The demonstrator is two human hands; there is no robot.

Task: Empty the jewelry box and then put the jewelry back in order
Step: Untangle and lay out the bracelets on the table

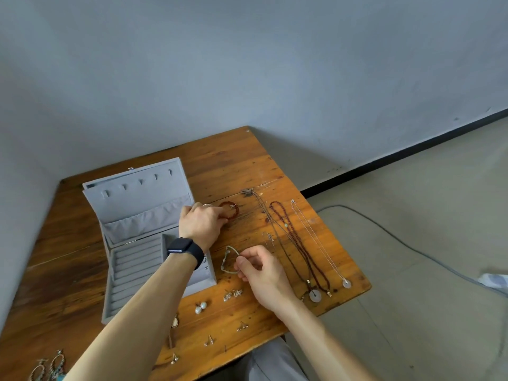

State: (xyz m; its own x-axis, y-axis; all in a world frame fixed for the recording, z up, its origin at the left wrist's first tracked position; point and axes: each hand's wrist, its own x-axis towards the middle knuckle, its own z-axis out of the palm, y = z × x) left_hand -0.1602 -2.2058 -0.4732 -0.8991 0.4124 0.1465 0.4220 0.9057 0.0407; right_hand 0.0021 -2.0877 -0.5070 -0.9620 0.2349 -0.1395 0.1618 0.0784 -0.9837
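At centre frame, the pale bracelet point(226, 261) is pinched by the right hand point(261, 273); the red bead bracelet point(233, 211) is gripped by the left hand point(202, 218). Both are judged light and delicate, best taken by the strand.

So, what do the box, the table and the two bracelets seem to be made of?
Box: grey velvet-like fabric, matte, soft folds.
Table: wood, orange varnish, visible grain and worn patches.
Red bracelet: small dark-red beads, perhaps stone or glass.
Green bracelet: pale beads, possibly jade.
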